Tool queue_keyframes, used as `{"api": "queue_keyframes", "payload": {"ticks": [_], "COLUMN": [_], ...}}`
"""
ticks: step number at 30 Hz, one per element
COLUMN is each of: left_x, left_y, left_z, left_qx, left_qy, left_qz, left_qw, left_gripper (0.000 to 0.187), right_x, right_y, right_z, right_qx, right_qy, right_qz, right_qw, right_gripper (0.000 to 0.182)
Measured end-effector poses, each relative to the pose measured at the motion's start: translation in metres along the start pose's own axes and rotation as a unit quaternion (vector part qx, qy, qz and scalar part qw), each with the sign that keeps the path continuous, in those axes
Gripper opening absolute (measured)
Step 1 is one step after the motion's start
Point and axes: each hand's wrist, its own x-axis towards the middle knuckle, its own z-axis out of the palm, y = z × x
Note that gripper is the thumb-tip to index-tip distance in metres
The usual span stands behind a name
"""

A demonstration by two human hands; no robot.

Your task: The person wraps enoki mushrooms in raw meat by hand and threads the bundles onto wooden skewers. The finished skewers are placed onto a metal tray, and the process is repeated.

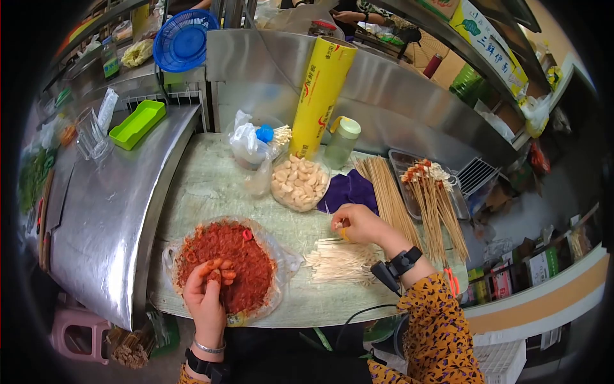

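Left of and nearer the person than the clear tub of peeled garlic cloves point(300, 182), red chilli paste point(238, 276) fills a plastic-lined container. Over it hovers the left hand point(210, 288), fingers curled, red-smeared; whether it grips anything, I cannot tell. Just in front of the tub and to its right, the right hand point(358, 224) pinches a small pale piece point(339, 225) above enoki mushrooms point(342, 259). Further right of the tub lie bamboo skewers point(391, 192), then a metal tray point(457, 203) with loaded skewers point(432, 192).
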Motion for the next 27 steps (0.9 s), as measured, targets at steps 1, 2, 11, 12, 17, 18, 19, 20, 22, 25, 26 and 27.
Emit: {"api": "queue_keyframes", "payload": {"ticks": [1, 2, 11, 12, 17, 18, 19, 20, 22, 25, 26, 27], "left_x": [0.0, 0.0, 0.001, 0.001, 0.001, -0.001, -0.002, 0.001, 0.001, -0.002, -0.001, 0.0], "left_y": [0.0, 0.0, -0.001, -0.002, -0.003, -0.004, -0.005, -0.004, 0.0, 0.006, 0.009, 0.015], "left_z": [0.001, 0.001, 0.0, -0.001, 0.0, 0.0, -0.001, 0.001, 0.004, 0.008, 0.011, 0.016], "left_qx": [0.0, -0.002, 0.025, 0.026, 0.031, 0.036, 0.042, 0.047, 0.048, 0.084, 0.114, 0.117], "left_qy": [0.002, -0.001, 0.004, 0.002, -0.002, -0.004, 0.003, 0.008, 0.008, -0.004, -0.015, -0.017], "left_qz": [0.001, 0.002, -0.003, -0.001, -0.006, -0.005, -0.005, -0.002, -0.007, 0.011, 0.037, 0.04], "left_qw": [1.0, 1.0, 1.0, 1.0, 0.999, 0.999, 0.999, 0.999, 0.999, 0.996, 0.993, 0.992], "left_gripper": [0.027, 0.027, 0.027, 0.027, 0.027, 0.027, 0.027, 0.028, 0.028, 0.027, 0.026, 0.026], "right_x": [-0.003, -0.006, -0.058, -0.062, -0.068, -0.069, -0.068, -0.068, -0.072, -0.079, -0.081, -0.083], "right_y": [0.002, 0.003, -0.014, -0.017, -0.017, -0.011, -0.007, -0.004, -0.009, -0.027, -0.034, -0.041], "right_z": [-0.005, -0.012, -0.084, -0.089, -0.086, -0.08, -0.073, -0.07, -0.072, -0.076, -0.08, -0.082], "right_qx": [-0.001, -0.024, 0.002, 0.002, 0.239, 0.243, 0.166, 0.086, 0.096, 0.172, 0.185, 0.197], "right_qy": [0.002, 0.03, 0.155, 0.157, 0.194, 0.196, 0.164, 0.134, 0.151, 0.2, 0.193, 0.185], "right_qz": [0.0, -0.01, 0.054, 0.053, 0.066, 0.065, 0.08, 0.093, 0.079, 0.069, 0.057, 0.045], "right_qw": [1.0, 0.999, 0.987, 0.986, 0.949, 0.948, 0.969, 0.983, 0.981, 0.962, 0.962, 0.962], "right_gripper": [0.017, 0.016, 0.006, 0.006, 0.006, 0.006, 0.006, 0.006, 0.01, 0.009, 0.007, 0.006]}}
